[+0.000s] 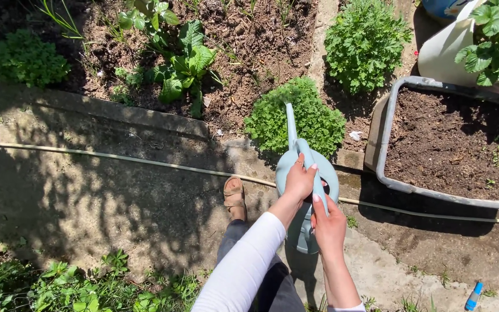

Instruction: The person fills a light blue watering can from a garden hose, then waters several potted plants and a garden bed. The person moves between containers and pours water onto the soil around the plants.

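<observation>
Both hands are on a pale blue-grey watering can [302, 214], held out in front over the concrete path [88, 190]. The left hand [299, 180] is wrapped over the top handle near the front of the can, grip closed around it. The right hand [329, 226] sits further back on the same handle, fingers curled round it too, so both are clenched on the can.

The can's long axis runs almost straight away from the person, up the frame, with just a slight lean to the left. Its thin spout [290, 124] points forward, and the tip sits over a low bushy green plant [295, 118] growing right at the stone edge of the soil bed [249, 52].

A hose [116, 157] runs across the path, passing behind the can. A sandalled foot [235, 197] is planted just left of the can. To the right there's a grey trough planter [383, 138] full of dark soil, and a small blue tube-like thing [473, 296] lying on the ground in the bottom right corner.
</observation>
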